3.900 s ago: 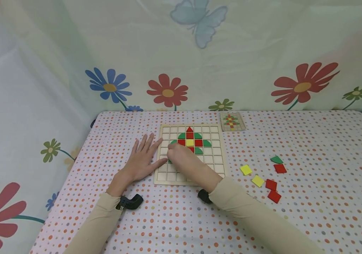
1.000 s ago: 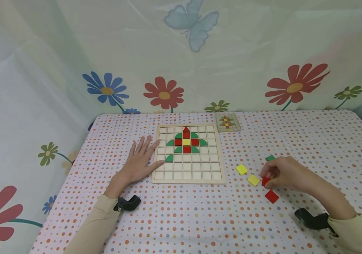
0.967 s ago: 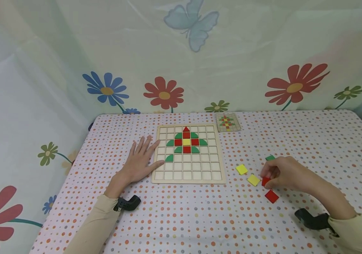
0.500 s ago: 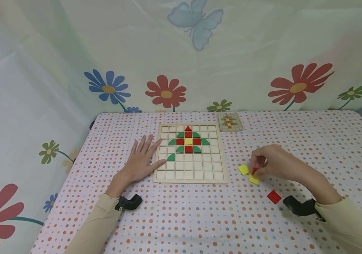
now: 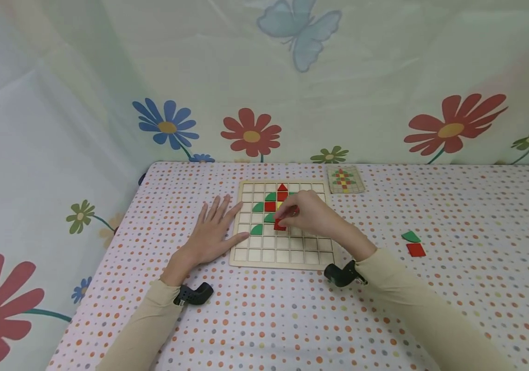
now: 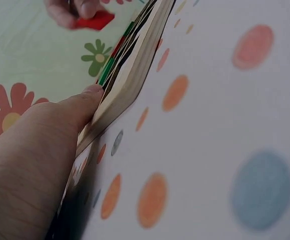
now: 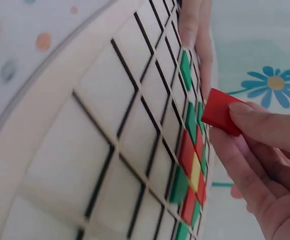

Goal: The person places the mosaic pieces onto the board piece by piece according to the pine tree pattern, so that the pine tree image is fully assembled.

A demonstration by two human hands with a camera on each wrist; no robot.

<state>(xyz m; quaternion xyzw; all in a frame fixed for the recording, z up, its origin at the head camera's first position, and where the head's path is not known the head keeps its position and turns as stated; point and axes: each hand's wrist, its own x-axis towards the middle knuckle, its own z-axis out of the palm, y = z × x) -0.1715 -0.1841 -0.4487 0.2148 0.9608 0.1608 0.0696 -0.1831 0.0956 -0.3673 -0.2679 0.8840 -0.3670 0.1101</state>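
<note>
My right hand (image 5: 315,216) is over the wooden grid board (image 5: 282,256), pinching a red square tile (image 7: 220,111) between thumb and fingers. In the head view the tile overlaps the cells below the yellow centre square. The right wrist view shows it tilted above the board. My left hand (image 5: 208,234) lies spread flat beside the board's left side, its thumb on the board's edge in the left wrist view. In the grid sit a red triangle (image 5: 283,187), red squares (image 5: 270,206) and green quarter-circle tiles (image 5: 256,230). My right hand hides part of the pattern.
A green quarter-circle tile (image 5: 411,236) and a red square (image 5: 415,250) lie on the dotted tablecloth (image 5: 273,319) at right. A pattern card (image 5: 345,180) lies behind the board's right corner. A flowered curtain (image 5: 375,93) stands behind the table.
My right hand has picked up a red square at right and carried it left over the board. Its forearm now covers where the yellow tiles and another red tile lay. The left hand stays put.
</note>
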